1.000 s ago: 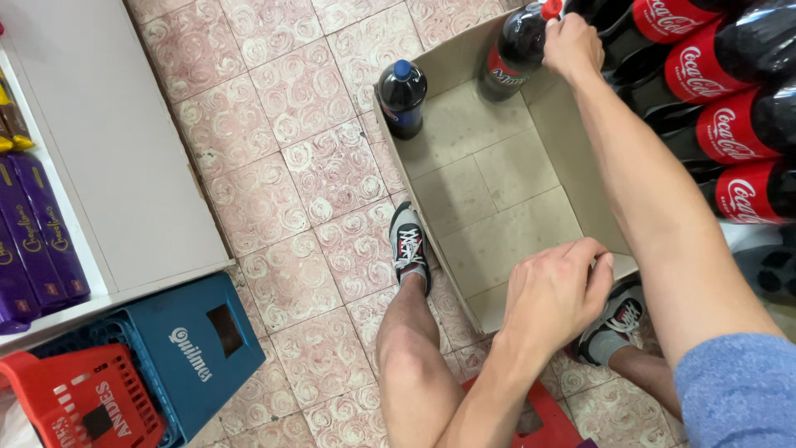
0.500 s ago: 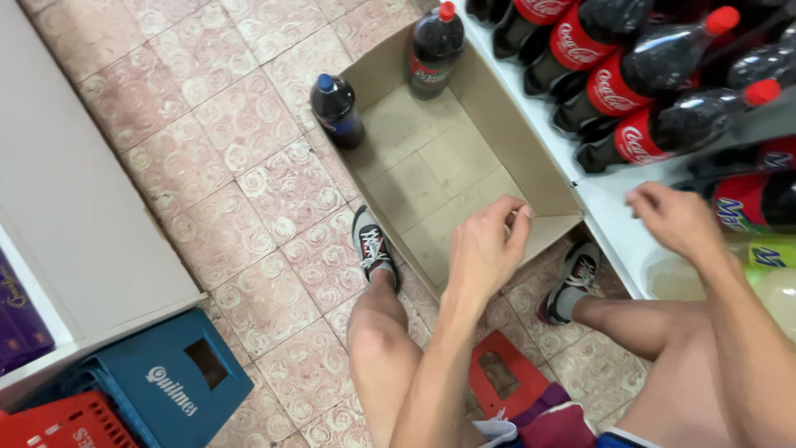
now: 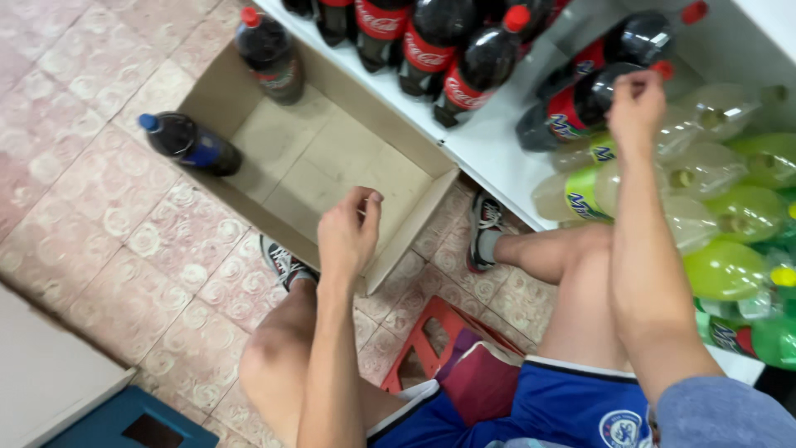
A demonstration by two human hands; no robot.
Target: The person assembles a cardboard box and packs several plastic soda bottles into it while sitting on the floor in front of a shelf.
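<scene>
- Patterned pink floor tiles (image 3: 124, 249) are seen beneath an open cardboard box (image 3: 332, 158), set against a low white shelf (image 3: 497, 158) of bottles.
- A dark cola bottle (image 3: 580, 104) lying on its side on the shelf is touched by the right hand (image 3: 634, 99), fingers curled near its neck; a full grip cannot be confirmed.
- Handling is best done by the neck, so the neighbouring green bottles (image 3: 721, 265) are not rolled.
- The left hand (image 3: 348, 232) is held loosely curled and empty over the box's near wall, forearm raised.

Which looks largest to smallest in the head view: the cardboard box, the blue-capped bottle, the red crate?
1. cardboard box
2. red crate, though partly hidden and nearer the camera, so unsure
3. blue-capped bottle
</scene>
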